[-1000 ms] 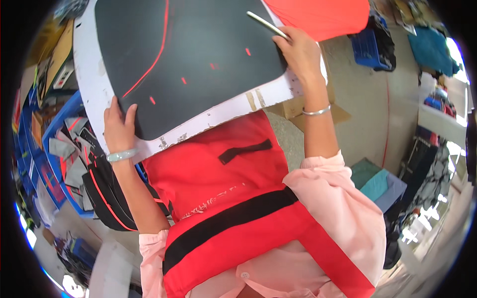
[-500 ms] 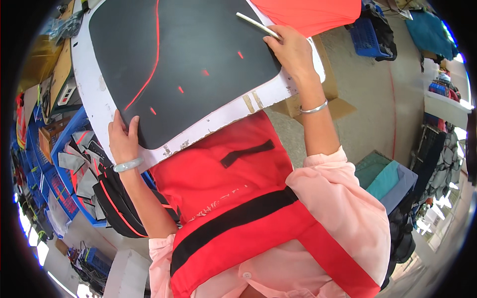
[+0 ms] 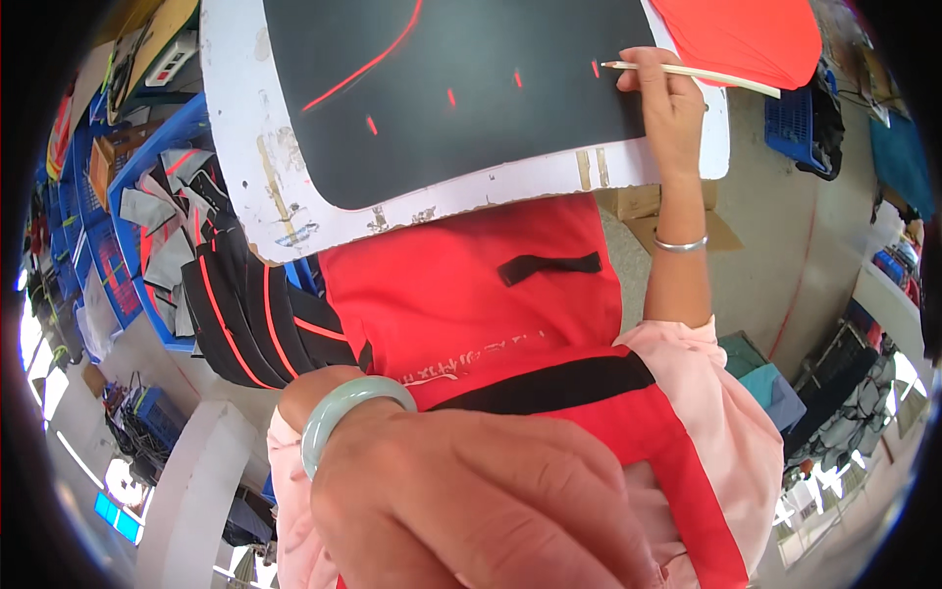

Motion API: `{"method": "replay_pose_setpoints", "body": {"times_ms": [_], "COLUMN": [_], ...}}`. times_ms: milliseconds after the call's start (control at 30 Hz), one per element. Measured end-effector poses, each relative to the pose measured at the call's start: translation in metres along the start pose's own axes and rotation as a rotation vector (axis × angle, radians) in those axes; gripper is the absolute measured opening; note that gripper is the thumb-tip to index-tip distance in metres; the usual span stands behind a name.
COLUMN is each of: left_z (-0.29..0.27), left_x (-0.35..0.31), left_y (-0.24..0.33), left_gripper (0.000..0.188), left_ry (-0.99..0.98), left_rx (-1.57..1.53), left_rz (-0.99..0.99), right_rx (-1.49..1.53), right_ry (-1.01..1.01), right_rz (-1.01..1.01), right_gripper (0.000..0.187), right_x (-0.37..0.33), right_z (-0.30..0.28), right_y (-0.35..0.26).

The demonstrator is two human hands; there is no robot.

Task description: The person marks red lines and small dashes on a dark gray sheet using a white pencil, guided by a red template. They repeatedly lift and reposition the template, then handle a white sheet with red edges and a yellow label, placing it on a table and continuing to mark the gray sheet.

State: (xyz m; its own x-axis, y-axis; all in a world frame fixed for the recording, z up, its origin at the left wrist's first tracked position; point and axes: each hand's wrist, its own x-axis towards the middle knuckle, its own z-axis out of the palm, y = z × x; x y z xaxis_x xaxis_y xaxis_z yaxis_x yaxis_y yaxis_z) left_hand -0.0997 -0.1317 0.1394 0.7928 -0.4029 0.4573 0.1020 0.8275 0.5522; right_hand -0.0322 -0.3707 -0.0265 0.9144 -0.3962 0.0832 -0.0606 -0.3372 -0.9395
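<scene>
Left hand [image 3: 481, 501] has come off the board [image 3: 491, 187] and now looms near the camera at the lower edge, its back showing and its fingers bent; their tips are out of sight, so I cannot tell how far it is open or whether it holds anything. Right hand [image 3: 669, 113] has turned the pencil [image 3: 731, 80], which now lies nearly level, tip to the left. Thumb and fingers pinch it near the tip, over the right side of the black sheet [image 3: 471, 44]. That tip is just beside the rightmost of 4 short red marks [image 3: 451, 97]; contact cannot be told. The sheet lies flat on the board, a curved red line [image 3: 378, 61] at its upper left. Red cloth [image 3: 751, 39] lies to its right.
</scene>
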Motion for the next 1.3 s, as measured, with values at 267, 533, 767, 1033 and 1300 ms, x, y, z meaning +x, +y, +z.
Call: {"method": "replay_pose_setpoints", "body": {"times_ms": [267, 533, 767, 1033, 1300], "left_z": [-0.008, -0.007, -0.020, -0.022, -0.024], "left_x": [-0.004, -0.011, 0.013, 0.009, 0.009], "left_y": [0.006, 0.012, 0.004, 0.000, 0.002], "left_gripper": [0.006, 0.017, 0.014, 0.013, 0.012], "left_ry": [-0.024, -0.012, -0.093, -0.042, -0.015], "left_rx": [0.191, 0.429, 0.073, 0.104, 0.156], "left_rz": [-0.036, 0.002, -0.051, -0.009, 0.021], "right_rx": [-0.097, -0.238, 0.068, -0.044, -0.231], "right_ry": [0.012, -0.042, -0.035, -0.186, -0.196], "right_rz": [-0.060, -0.068, -0.077, -0.129, -0.313], "right_gripper": [0.029, 0.026, 0.017, 0.013, 0.009], "right_x": [-0.003, -0.001, -0.006, -0.023, -0.017], "right_z": [0.010, 0.007, 0.015, 0.048, 0.055], "right_y": [0.012, 0.008, 0.001, -0.014, -0.016]}}
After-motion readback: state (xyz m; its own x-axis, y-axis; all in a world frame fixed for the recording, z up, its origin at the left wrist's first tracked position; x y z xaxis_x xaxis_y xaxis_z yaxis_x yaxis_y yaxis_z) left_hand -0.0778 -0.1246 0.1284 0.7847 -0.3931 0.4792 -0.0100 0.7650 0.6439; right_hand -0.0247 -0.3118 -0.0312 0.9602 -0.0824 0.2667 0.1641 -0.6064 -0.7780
